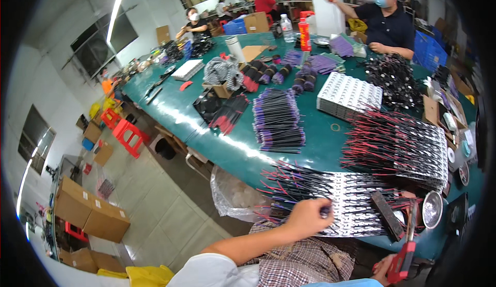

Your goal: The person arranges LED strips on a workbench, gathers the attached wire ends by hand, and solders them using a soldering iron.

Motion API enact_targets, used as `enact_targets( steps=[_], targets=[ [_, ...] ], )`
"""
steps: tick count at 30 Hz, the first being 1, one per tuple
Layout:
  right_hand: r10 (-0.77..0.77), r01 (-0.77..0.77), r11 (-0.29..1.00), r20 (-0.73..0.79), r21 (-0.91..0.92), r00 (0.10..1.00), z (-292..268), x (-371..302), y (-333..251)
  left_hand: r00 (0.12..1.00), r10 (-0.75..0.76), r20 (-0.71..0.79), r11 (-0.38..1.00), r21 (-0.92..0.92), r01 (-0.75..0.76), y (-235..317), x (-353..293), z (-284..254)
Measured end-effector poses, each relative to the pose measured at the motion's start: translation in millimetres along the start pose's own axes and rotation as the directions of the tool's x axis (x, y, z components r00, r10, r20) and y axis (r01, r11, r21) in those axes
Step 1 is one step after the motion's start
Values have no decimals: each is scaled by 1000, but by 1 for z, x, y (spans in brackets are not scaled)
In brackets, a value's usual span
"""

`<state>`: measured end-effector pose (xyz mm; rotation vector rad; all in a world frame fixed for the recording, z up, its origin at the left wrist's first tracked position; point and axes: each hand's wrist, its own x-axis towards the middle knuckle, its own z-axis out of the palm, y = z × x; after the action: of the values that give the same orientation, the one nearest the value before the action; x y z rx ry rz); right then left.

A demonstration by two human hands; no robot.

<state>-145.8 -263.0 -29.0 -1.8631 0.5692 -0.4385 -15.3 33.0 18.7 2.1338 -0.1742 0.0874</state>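
Observation:
My left hand (309,217) is closed over the near white tray (356,184), its fingers curled round a small dark thing (324,212) I cannot make out. That tray holds rows of black wires with red and purple ends, which spread out to the left. At the lower right, my right hand (383,270) grips a red-handled gun-shaped tool (402,264) with a long metal shaft pointing up. A dark rectangular block (387,216) lies across the tray's right end, beside the shaft. A round metal dish (432,209) stands just right of it.
Behind the near tray, another tray stack (434,155) bears red and black wires. Further back on the green table (206,137) are stacked white trays (349,93), purple-black wires (279,119) and a black heap (395,80). A masked person (387,29) sits opposite. A plastic bag (235,194) hangs at the near edge.

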Motion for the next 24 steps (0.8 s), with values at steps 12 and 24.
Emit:
enact_targets(
  steps=[12,24],
  targets=[
    [-782,783,588,106,-203,614,154,11,-55,940,-259,-222,966,-56,253,-2,-30,-89],
    [-684,709,693,195,-126,703,152,11,-61,859,494,133,850,134,-510,51,-24,-14]
  ],
)
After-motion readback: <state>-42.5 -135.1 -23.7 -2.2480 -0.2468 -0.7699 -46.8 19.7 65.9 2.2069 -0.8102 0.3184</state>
